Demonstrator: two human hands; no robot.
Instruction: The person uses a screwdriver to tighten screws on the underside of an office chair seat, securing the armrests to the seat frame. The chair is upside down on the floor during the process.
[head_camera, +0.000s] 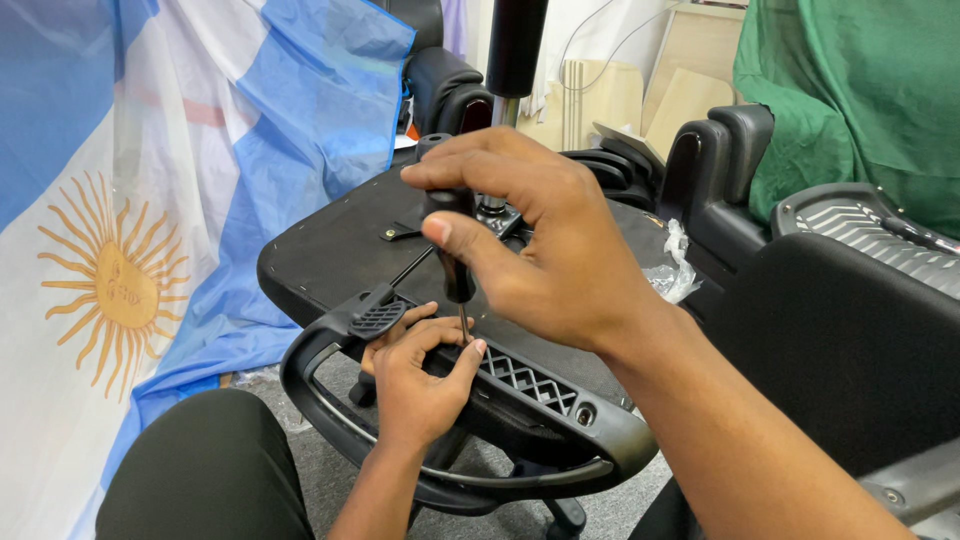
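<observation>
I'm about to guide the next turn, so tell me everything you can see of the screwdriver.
The screwdriver has a black handle and a thin metal shaft. It stands nearly upright, tip down, over the black armrest bracket lying on the upturned chair seat. The right hand wraps the handle from above. The left hand steadies the lower shaft with its fingers. The tip itself is hidden behind them.

Pretty bright, even indoor light here, only soft shadows under the hands, everything's sharp with no real glare, slight wide-angle stretch at the edges.
</observation>
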